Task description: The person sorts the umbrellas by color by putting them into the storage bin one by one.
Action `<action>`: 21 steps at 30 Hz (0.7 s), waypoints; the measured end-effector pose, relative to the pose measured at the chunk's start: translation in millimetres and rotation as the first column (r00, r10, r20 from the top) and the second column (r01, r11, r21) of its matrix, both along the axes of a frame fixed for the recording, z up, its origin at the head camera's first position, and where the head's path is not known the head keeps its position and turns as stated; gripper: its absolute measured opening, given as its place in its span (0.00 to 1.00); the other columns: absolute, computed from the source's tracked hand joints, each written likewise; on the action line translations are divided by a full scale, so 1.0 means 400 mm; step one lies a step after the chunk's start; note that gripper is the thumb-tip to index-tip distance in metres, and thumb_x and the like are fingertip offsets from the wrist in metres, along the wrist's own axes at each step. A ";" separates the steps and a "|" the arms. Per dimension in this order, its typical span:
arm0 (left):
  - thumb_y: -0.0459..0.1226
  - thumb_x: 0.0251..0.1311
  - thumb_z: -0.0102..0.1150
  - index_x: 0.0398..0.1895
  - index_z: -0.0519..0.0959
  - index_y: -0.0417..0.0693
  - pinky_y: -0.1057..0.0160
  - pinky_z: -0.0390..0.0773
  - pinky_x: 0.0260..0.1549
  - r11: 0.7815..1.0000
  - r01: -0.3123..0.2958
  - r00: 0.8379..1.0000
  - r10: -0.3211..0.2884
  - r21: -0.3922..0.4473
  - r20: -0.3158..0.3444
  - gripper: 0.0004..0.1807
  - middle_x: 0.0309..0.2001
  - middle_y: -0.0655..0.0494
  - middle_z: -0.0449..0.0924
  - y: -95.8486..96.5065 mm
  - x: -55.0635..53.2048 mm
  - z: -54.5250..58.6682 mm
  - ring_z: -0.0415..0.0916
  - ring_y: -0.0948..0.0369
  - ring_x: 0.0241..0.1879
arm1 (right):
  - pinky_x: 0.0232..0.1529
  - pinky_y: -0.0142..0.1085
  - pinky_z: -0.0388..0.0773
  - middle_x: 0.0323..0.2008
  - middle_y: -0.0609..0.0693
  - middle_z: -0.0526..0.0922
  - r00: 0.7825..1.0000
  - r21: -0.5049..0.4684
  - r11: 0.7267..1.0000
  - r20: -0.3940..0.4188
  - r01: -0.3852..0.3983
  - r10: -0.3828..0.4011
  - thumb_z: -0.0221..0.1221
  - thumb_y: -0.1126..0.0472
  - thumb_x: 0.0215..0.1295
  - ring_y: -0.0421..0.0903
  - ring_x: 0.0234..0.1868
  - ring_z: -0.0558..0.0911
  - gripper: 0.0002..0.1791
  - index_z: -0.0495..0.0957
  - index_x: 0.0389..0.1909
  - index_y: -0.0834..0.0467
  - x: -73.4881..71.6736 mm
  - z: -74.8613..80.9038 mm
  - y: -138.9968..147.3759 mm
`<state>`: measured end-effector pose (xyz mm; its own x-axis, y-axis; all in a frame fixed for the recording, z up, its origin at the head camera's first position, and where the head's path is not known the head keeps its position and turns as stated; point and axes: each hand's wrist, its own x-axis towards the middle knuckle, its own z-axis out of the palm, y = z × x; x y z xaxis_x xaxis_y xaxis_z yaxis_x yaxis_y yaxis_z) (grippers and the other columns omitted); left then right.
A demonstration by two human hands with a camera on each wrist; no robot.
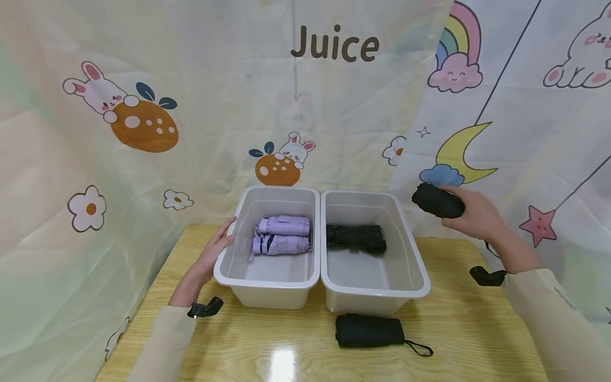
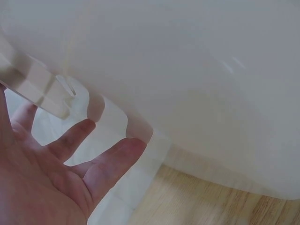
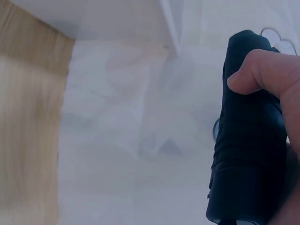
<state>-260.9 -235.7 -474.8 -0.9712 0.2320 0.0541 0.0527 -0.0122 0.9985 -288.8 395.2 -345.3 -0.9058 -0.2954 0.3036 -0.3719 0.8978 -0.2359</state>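
My right hand (image 1: 472, 212) grips a black folded umbrella (image 1: 438, 200) in the air to the right of the right bin (image 1: 374, 293). In the right wrist view, the thumb (image 3: 248, 77) lies across that umbrella (image 3: 248, 154). My left hand (image 1: 210, 254) touches the left side of the left bin (image 1: 267, 283); in the left wrist view its spread fingers (image 2: 117, 157) meet the outer wall (image 2: 197, 103). Two lilac folded umbrellas (image 1: 281, 244) lie in the left bin. Black folded umbrella fabric (image 1: 355, 237) lies in the right bin; how many pieces cannot be told.
Another black folded umbrella (image 1: 368, 331) with a wrist loop lies on the wooden table (image 1: 238, 345), in front of the right bin. The two pale bins stand side by side. A printed curtain (image 1: 210, 132) hangs behind and at both sides.
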 end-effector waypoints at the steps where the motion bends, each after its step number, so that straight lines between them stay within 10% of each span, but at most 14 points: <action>1: 0.44 0.76 0.41 0.78 0.44 0.58 0.34 0.59 0.58 1.000 -0.001 1.000 0.001 0.000 0.000 0.33 0.76 0.42 0.41 0.000 0.000 0.000 0.50 0.35 0.68 | 0.41 0.61 0.70 0.52 0.71 0.75 1.000 -0.002 1.000 -0.003 -0.012 0.012 0.72 0.60 0.48 0.66 0.46 0.75 0.43 0.65 0.67 0.60 -0.002 0.004 -0.009; 21: 0.44 0.76 0.40 0.79 0.42 0.59 0.34 0.59 0.58 1.000 0.010 1.000 -0.010 0.010 -0.005 0.33 0.76 0.42 0.40 0.000 0.000 0.003 0.50 0.35 0.68 | 0.39 0.51 0.72 0.50 0.57 0.80 0.973 -0.022 0.972 -0.008 -0.232 0.232 0.72 0.66 0.45 0.54 0.42 0.76 0.40 0.71 0.64 0.56 -0.063 0.046 -0.173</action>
